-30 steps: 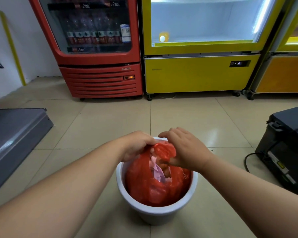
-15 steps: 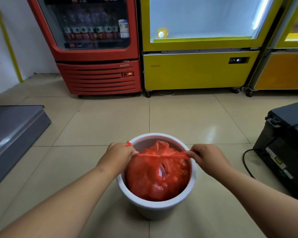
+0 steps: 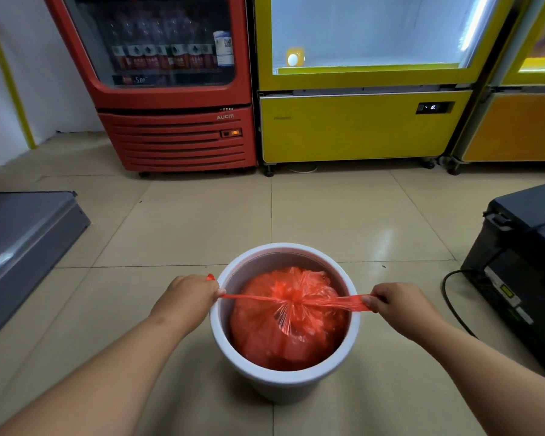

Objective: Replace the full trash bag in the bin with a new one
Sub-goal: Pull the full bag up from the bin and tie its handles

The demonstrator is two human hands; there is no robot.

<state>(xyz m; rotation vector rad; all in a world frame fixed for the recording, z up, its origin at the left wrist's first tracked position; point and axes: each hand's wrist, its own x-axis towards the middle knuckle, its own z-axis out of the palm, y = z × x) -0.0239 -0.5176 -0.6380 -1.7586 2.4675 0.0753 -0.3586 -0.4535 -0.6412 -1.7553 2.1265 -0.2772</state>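
A round white bin point(image 3: 283, 380) stands on the tiled floor in front of me. Inside it sits a full red trash bag point(image 3: 283, 335), its top gathered into a knot at the middle. My left hand point(image 3: 188, 297) grips one red handle strip at the bin's left rim. My right hand point(image 3: 397, 305) grips the other strip just past the right rim. The two strips are stretched taut and level across the bin's mouth. No new bag is in view.
A red drinks cooler point(image 3: 170, 121) and a yellow cooler point(image 3: 359, 121) stand against the back wall. A grey slanted cabinet point(image 3: 22, 243) is at the left. A black machine point(image 3: 523, 262) with a cable on the floor sits at the right.
My hands were bunching the bag's top together over the bin; they have since drawn apart sideways, stretching the handles tight so the bag's opening has closed into a knot.
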